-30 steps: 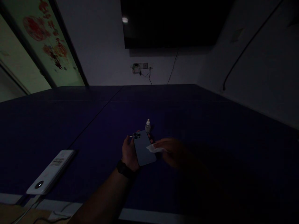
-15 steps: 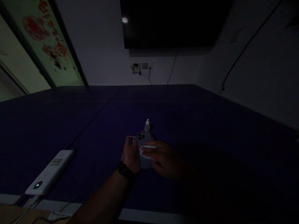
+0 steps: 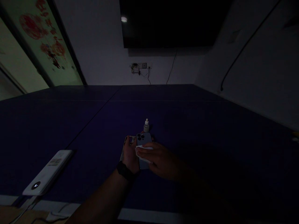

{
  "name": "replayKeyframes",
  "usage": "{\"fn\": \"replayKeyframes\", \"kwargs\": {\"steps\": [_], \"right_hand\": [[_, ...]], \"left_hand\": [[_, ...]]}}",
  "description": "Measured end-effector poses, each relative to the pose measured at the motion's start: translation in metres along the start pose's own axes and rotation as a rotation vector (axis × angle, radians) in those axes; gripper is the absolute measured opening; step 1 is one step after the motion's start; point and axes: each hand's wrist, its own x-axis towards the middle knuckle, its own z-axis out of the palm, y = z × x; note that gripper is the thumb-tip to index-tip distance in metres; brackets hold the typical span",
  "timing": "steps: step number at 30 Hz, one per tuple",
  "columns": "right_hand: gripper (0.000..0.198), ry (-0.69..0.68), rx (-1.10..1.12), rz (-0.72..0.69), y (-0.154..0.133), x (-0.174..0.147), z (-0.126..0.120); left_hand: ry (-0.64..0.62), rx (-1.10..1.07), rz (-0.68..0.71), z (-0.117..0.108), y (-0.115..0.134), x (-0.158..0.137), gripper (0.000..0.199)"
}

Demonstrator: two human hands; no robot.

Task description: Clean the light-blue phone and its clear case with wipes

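Note:
My left hand [image 3: 131, 156], with a dark watch on its wrist, grips a blue-grey smartphone [image 3: 144, 165] whose back and cameras face up. Pressed against the phone's back is a folded white wipe [image 3: 144, 148], held under the fingers of my right hand [image 3: 162, 160]. Just beyond the phone stands a small dropper bottle [image 3: 146, 127] with a white top. Partly hidden behind my left hand lies what looks like a phone case [image 3: 123, 146]. The light is dim, so the right fingertips show poorly.
A white power bank [image 3: 49, 172] with cables plugged in lies at the left near edge of the blue table [image 3: 98, 124]. A dark television [image 3: 173, 23] hangs on the far wall above a socket strip [image 3: 139, 66]. A black cable [image 3: 247, 46] runs down the right wall.
My right hand has slid the wipe slightly to the left across the phone's back. My left hand keeps its hold, and the whole view has shifted a little.

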Motion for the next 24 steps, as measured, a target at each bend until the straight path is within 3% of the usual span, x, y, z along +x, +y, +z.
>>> {"fn": "replayKeyframes", "kwargs": {"steps": [8,13,18,24], "right_hand": [[0.056,0.026,0.063,0.005,-0.001,-0.002,-0.008],[0.055,-0.076,0.184,-0.117,-0.013,0.002,-0.008],[0.051,-0.036,0.152,0.018,-0.005,-0.002,-0.009],[0.049,-0.071,0.204,-0.085,-0.004,-0.002,-0.007]], "left_hand": [[0.118,-0.044,-0.002,0.024,0.005,-0.004,0.071],[0.133,-0.062,0.038,0.017,0.004,-0.002,0.07],[0.108,-0.093,0.028,0.014,0.004,-0.001,0.068],[0.123,-0.104,0.033,0.013,0.004,0.001,0.064]]}}
